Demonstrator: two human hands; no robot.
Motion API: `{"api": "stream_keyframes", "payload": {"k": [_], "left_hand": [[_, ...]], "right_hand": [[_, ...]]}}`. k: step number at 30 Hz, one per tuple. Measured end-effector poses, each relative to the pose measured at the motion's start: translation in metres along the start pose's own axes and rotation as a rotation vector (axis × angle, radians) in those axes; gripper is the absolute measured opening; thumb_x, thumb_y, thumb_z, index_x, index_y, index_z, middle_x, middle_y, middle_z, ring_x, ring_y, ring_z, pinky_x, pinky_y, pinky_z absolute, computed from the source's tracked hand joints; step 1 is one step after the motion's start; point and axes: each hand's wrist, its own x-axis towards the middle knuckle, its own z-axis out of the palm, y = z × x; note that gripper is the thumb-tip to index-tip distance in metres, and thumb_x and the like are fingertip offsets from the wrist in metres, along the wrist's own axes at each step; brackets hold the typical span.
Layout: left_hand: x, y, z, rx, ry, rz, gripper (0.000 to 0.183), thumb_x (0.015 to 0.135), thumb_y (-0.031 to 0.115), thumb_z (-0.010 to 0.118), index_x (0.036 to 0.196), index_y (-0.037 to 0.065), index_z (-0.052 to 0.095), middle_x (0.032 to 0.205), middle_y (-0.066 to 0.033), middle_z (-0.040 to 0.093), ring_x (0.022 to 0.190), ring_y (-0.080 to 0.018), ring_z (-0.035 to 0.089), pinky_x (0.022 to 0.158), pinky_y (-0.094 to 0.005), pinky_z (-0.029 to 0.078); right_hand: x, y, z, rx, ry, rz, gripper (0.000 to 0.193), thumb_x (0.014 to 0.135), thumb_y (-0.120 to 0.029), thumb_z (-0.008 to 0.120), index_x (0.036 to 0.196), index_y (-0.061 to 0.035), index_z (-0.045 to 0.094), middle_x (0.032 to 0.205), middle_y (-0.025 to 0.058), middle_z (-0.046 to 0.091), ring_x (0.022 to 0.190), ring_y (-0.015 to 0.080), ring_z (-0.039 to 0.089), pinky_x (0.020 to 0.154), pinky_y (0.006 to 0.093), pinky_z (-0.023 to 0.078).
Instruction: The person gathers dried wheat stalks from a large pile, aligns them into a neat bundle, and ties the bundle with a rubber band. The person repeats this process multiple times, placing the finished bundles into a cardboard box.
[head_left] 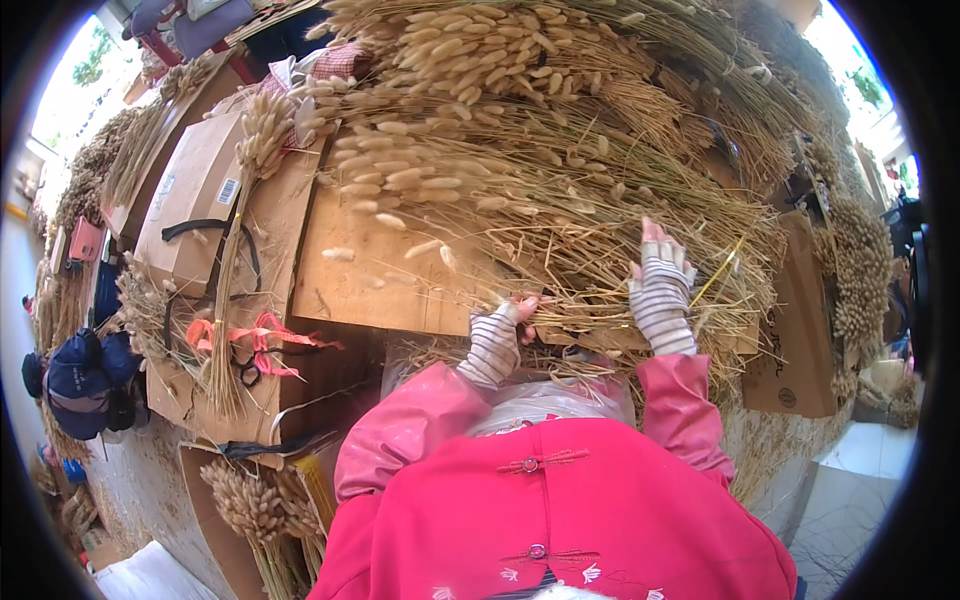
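Dried bunny-tail grass (pixel 560 190) with fluffy pale heads and straw-coloured stems lies heaped across a wooden board (pixel 400 270) in front of me. My left hand (pixel 505 330), in a striped fingerless glove, is at the board's near edge. Its thumb and fingertips are pinched together on a few thin grass stems (pixel 570 303). Farther right, my right hand (pixel 662 275), gloved the same way, rests on the stem ends with its fingers stretched out and slightly apart. Loose stems lie between both hands. A few single heads are scattered on the board's bare left part.
On the left, a cardboard box (pixel 190 200) carries a tied grass bunch (pixel 232 290) and orange-red ribbon (pixel 270 340). Below it, more bunches (pixel 250 505) stand in an open carton. Another carton (pixel 795 330) is at the right. A dark blue bag (pixel 85 380) hangs far left.
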Motion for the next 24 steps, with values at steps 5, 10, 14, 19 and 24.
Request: {"api": "stream_keyframes", "payload": {"k": [5,10,14,19,24], "left_hand": [[-0.005,0.002,-0.002,0.017,-0.030,-0.048,0.030,0.079,0.020,0.064,0.101,0.002,0.058,0.084,-0.0018,0.059,0.060,-0.0081,0.049,0.050,-0.0188,0.037],[-0.013,0.010,0.004,0.025,-0.018,-0.044,0.024,0.079,0.021,0.065,0.095,0.004,0.059,0.076,-0.0005,0.056,0.056,-0.0086,0.048,0.049,-0.0208,0.037],[-0.019,0.015,0.008,0.042,0.032,-0.031,0.022,0.079,0.022,0.066,0.090,0.005,0.060,0.074,0.0000,0.056,0.055,-0.0091,0.048,0.049,-0.0214,0.037],[-0.018,0.013,0.011,0.038,0.105,-0.057,0.024,0.078,0.023,0.068,0.091,0.005,0.060,0.073,0.0003,0.055,0.055,-0.0088,0.048,0.050,-0.0211,0.037],[-0.014,0.010,0.007,0.034,0.089,-0.033,0.030,0.078,0.025,0.068,0.098,0.004,0.058,0.074,0.0009,0.054,0.056,-0.0085,0.048,0.050,-0.0211,0.037]], "right_hand": [[0.015,0.002,0.015,-0.086,-0.140,0.090,0.081,0.079,-0.026,0.058,0.145,-0.0152,0.012,0.145,0.0082,0.030,0.129,0.0280,0.031,0.097,0.0516,0.025],[0.025,0.008,0.013,-0.073,-0.023,0.107,0.080,0.072,-0.029,0.066,0.140,-0.0116,0.026,0.129,0.0063,0.043,0.120,0.0260,0.035,0.095,0.0508,0.026],[0.024,0.009,-0.003,-0.086,0.303,0.169,0.079,0.071,-0.028,0.070,0.137,-0.0093,0.031,0.119,0.0129,0.048,0.117,0.0283,0.039,0.096,0.0503,0.027],[0.038,0.018,-0.015,-0.132,0.561,0.156,0.072,0.071,-0.027,0.069,0.134,-0.0110,0.038,0.114,0.0056,0.054,0.108,0.0243,0.046,0.090,0.0473,0.031],[0.048,0.004,0.004,-0.157,0.002,0.263,0.063,0.077,-0.032,0.064,0.133,-0.0144,0.041,0.116,0.0073,0.054,0.109,0.0257,0.046,0.090,0.0473,0.031]]}}
